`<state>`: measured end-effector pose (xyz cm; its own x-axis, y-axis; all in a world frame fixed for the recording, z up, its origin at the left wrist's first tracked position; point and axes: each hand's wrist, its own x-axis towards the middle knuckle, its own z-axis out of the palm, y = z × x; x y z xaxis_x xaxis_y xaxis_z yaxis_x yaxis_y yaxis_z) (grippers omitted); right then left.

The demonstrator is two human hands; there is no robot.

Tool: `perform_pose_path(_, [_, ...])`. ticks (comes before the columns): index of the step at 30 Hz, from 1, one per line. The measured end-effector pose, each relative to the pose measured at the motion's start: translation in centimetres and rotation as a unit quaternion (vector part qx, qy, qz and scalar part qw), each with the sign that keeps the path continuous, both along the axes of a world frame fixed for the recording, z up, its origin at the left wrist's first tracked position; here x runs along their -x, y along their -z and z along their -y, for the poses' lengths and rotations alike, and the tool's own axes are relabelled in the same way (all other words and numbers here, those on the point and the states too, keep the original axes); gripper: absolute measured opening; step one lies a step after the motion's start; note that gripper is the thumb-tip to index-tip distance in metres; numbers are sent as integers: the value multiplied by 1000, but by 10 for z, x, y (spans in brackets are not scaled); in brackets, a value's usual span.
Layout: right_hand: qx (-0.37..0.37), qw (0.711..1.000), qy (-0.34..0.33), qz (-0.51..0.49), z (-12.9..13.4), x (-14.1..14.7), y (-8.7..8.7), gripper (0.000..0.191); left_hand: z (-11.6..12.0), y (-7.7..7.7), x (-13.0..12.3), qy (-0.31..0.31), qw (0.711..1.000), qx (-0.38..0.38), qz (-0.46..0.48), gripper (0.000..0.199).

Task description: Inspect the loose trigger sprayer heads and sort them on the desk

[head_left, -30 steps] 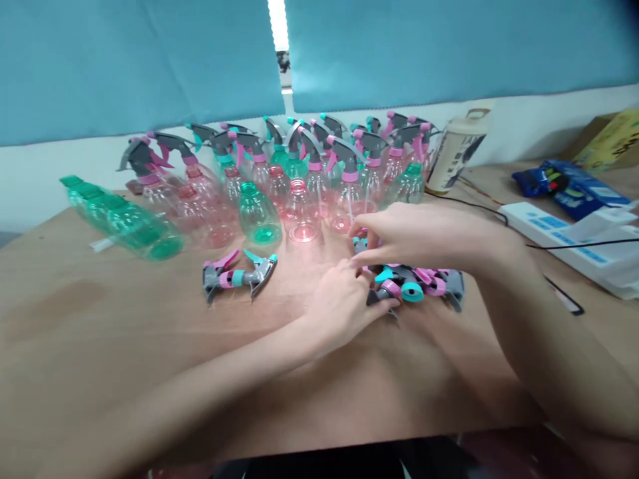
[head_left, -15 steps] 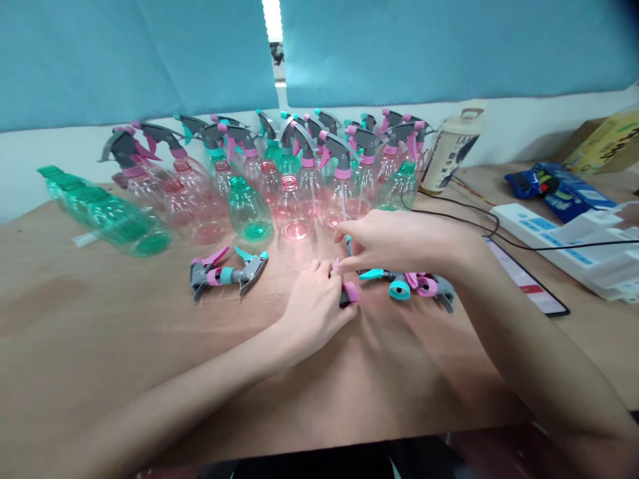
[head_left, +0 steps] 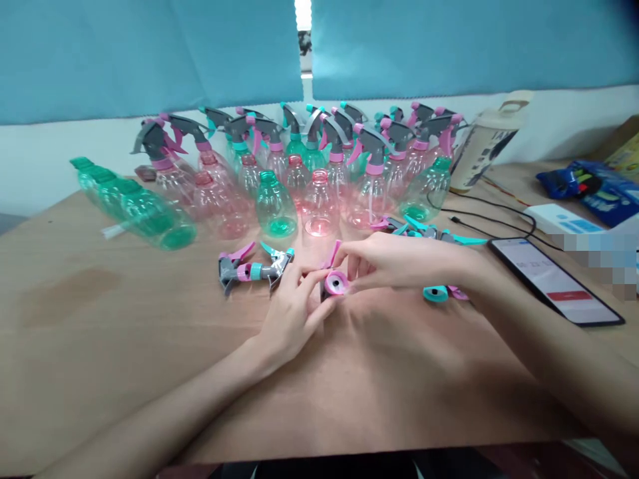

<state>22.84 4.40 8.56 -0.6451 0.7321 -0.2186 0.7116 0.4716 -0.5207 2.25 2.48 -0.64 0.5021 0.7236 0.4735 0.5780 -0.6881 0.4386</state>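
Note:
A pink and grey spray head is between my hands at the middle of the table, its pink collar facing me. My left hand holds it from the left between thumb and fingers. My right hand pinches it from the right, by the pink trigger and collar. Two spray heads lie just left of my left hand. More spray heads lie behind my right hand and wrist, partly hidden. A teal collar shows below that wrist.
Several bottles with spray heads stand at the back. An open green bottle and pink bottle stand in front. Green bottles lean at the left. A phone, a cable, a white bottle and a blue packet are right.
The camera view has shifted, so the bottles appear further right. The spray head between my hands has turned, and its collar opening now faces me.

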Motion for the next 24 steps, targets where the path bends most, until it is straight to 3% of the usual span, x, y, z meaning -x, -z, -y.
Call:
perform_pose_path(4, [7, 999, 8, -43, 0, 7, 3, 21, 1, 2, 1, 9, 1000, 16, 12, 26])
perform_pose_path(8, [6, 998, 23, -66, 3, 13, 7, 25, 1, 3, 3, 18, 999, 10, 26, 29])
perform_pose_path(15, [-46, 998, 41, -32, 10, 14, 2, 26, -1, 3, 5, 13, 998, 29, 51, 31])
perform_pose_path(19, [-80, 997, 12, 10, 21, 15, -5, 8, -3, 2, 4, 1, 997, 38, 64, 27])
perform_pose_path(24, [-95, 995, -35, 2, 33, 19, -8, 6, -1, 1, 3, -2, 997, 39, 67, 23])
